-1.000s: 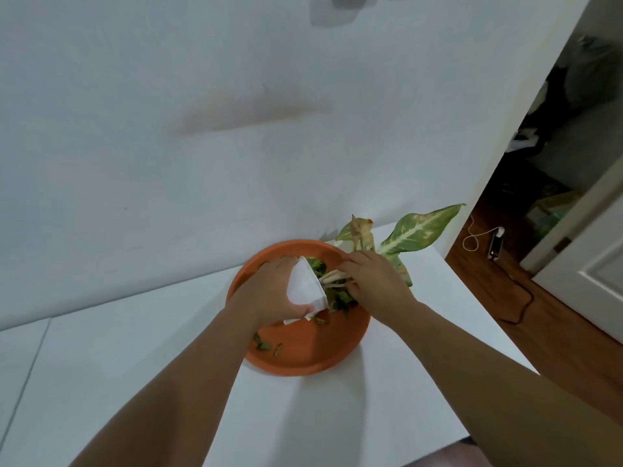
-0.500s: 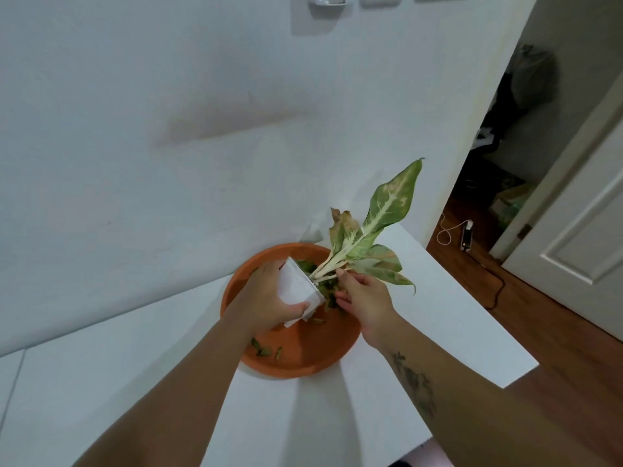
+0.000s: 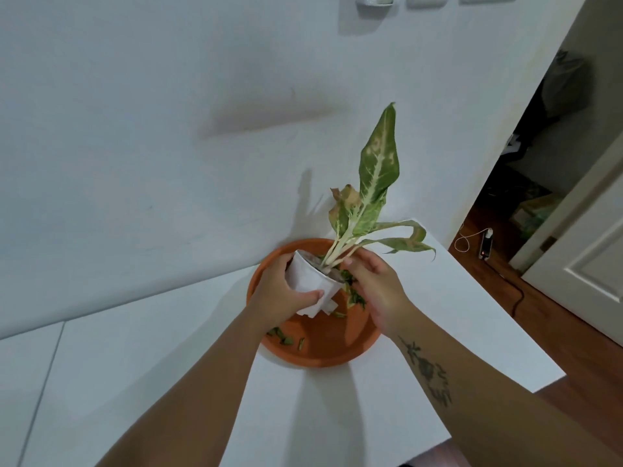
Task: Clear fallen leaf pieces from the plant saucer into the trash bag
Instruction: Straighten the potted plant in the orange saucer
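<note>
Resting on the smooth white tabletop (image 3: 161, 382), the round shallow terracotta-orange plastic saucer (image 3: 323, 355) is sitting close against the wall, its raised rim running unbroken along the near side. Small green fallen leaf pieces (image 3: 285, 339) are lying scattered on its floor near the front left, and a thicker clump of them is showing just right of the pot. Both bare forearms are reaching forward from the bottom edge, the right one carrying a dark tattoo (image 3: 429, 374). The left hand (image 3: 278, 294) is wrapping its fingers and thumb tight around the small white tapered plastic pot (image 3: 312, 281), holding it tilted to the right over the saucer; whether its foot is touching the saucer floor cannot be told. The right hand (image 3: 374, 284) is hovering beside the pot's rim with fingers loosely curled and slightly spread, gripping nothing clearly. Pale stems are rising from the pot into the variegated green-and-cream plant (image 3: 374, 183), one long leaf standing tall, lower leaves drooping and browning. Behind it, the plain matte white wall (image 3: 168, 129) is filling the background.
</note>
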A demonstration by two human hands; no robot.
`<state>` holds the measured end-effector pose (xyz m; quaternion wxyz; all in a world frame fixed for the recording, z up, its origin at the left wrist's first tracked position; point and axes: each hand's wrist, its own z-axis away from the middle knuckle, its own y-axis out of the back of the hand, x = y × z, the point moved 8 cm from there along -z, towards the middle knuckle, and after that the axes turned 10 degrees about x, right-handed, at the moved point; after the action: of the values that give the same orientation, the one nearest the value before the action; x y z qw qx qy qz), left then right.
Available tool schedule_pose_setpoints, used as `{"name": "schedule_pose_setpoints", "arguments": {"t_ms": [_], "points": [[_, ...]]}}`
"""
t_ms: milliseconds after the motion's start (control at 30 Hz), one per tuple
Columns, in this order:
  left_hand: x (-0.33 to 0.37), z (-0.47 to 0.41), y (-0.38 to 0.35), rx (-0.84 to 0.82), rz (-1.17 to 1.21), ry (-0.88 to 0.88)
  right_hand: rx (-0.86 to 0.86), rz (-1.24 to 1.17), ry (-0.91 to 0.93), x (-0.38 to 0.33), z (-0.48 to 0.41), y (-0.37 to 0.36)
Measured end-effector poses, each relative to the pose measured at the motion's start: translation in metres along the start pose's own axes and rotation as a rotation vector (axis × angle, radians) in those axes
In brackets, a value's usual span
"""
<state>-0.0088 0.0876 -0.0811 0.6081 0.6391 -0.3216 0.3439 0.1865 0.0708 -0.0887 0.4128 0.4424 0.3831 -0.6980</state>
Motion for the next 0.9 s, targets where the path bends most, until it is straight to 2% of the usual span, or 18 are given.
{"name": "schedule_pose_setpoints", "arguments": {"t_ms": [100, 267, 467, 600, 767, 900], "points": [[-0.007, 0.003, 0.004, 0.002, 0.126, 0.065, 0.007, 0.071, -0.076, 0.018, 0.003, 0.003], [-0.005, 0.006, 0.004, 0.015, 0.230, 0.099, -0.088, -0.027, -0.203, 0.029, 0.007, -0.007], [-0.004, 0.003, 0.008, -0.002, 0.198, 0.083, -0.106, -0.051, -0.131, 0.016, -0.002, -0.009], [-0.008, 0.003, 0.007, -0.005, 0.222, 0.102, -0.044, 0.084, -0.080, 0.014, -0.007, -0.008], [-0.020, 0.007, 0.002, 0.000, 0.276, 0.135, -0.019, 0.144, -0.006, 0.014, -0.007, -0.012], [-0.032, 0.008, 0.000, 0.021, 0.273, 0.144, 0.003, 0.167, -0.029, 0.025, -0.005, -0.011]]}}
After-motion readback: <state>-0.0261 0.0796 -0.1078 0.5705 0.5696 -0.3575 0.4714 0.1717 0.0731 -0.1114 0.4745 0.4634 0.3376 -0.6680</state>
